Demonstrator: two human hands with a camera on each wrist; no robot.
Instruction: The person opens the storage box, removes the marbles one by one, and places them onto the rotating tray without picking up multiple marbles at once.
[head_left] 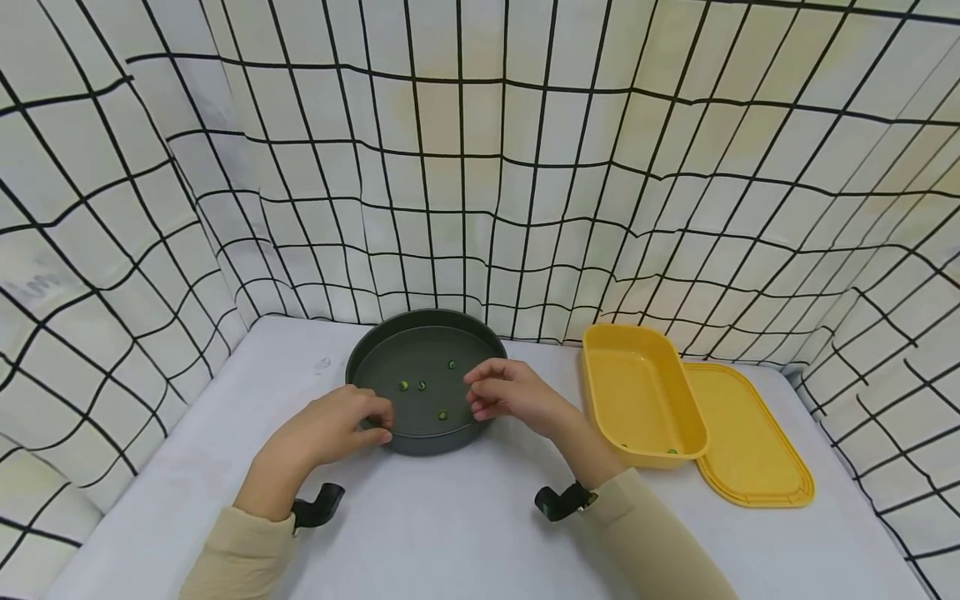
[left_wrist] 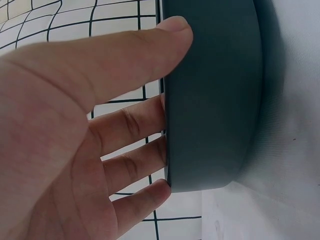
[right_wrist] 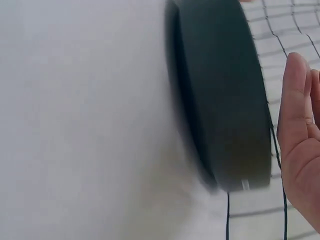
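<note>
A round dark grey pan (head_left: pixel 427 429) stands on the white-covered table, with several small round green pieces (head_left: pixel 442 414) lying apart on its floor. My left hand (head_left: pixel 330 429) grips the pan's left front rim. In the left wrist view its thumb (left_wrist: pixel 170 47) lies on the outer wall and the other fingers reach over the rim. Above the right edge of the pan hovers my right hand (head_left: pixel 510 392), its fingers close together and loosely bent. Nothing shows between them, and the right wrist view has that hand (right_wrist: pixel 300 135) beside the pan wall, apart from it.
To the right stands a yellow rectangular container (head_left: pixel 637 383), with a few tiny green bits (head_left: pixel 672 451) near its front end. A yellow lid (head_left: pixel 757 442) lies beside it on the table. Black netting (head_left: pixel 450 154) over white sheeting surrounds the back and sides.
</note>
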